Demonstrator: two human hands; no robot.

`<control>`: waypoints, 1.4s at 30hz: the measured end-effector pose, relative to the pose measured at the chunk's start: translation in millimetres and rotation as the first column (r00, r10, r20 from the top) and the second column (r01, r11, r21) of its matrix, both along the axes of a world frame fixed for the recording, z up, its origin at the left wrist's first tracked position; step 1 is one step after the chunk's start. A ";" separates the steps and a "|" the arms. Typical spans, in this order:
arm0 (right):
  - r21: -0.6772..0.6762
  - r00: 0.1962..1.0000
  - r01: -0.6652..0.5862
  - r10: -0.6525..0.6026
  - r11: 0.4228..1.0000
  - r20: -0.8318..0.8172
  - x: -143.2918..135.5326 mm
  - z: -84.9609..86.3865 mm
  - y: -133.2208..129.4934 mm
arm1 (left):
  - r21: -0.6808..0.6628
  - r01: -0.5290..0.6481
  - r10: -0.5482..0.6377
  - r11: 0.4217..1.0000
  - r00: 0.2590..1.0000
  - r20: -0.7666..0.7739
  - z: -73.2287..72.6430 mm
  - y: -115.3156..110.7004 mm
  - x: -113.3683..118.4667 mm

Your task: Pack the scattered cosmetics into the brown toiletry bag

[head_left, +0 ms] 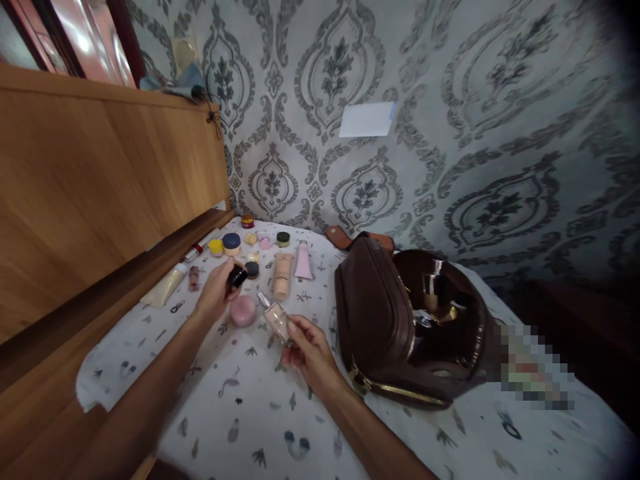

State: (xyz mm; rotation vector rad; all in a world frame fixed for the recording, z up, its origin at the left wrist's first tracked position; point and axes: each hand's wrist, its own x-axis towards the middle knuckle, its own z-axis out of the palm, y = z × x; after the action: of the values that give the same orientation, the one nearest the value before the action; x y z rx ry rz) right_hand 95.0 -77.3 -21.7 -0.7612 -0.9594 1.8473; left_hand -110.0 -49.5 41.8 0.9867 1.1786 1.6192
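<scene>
Our left hand (213, 293) has closed on a glossy black cylindrical cap (237, 275); our right hand (310, 348) grips a clear glass bottle of beige liquid (275, 319), tilted, silver neck bare, beside a round pink container (243, 311); we'd do well to hold the glass low, steady, fingers off that neck, tilting no further.

Wooden panel (110, 160) beside grey patterned wallpaper (335, 70)

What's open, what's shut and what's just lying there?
Glass bottle: uncapped, tilted, in the right hand
Black cap: off the bottle, in the left hand
Brown bag: open, things inside
Blue-lidded jar: shut
Beige tube: lying, capped
Pink tube: lying
Pink round container: can't tell
</scene>
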 end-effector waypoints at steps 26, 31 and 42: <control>0.007 1.000 -0.005 0.005 1.000 -0.015 -1.0 -7.1 2.7 | -0.051 0.242 -0.218 0.969 0.741 -0.635 -14.9 -9.1 14.0; 0.009 1.000 -0.006 0.006 1.000 -0.022 -1.2 -5.1 2.8 | -0.006 0.263 -0.180 0.965 0.643 -0.745 -6.0 -16.0 24.4; 0.033 1.000 -0.007 0.008 0.999 -0.014 0.7 -8.2 2.1 | -0.050 0.199 -0.163 0.979 0.607 -0.777 -6.6 -20.2 34.7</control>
State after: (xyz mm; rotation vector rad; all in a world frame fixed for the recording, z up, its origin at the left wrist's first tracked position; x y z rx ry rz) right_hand 95.6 -75.2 -29.8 -0.7243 -0.9822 1.8370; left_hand -75.3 -69.7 35.2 1.8929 1.5300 1.0316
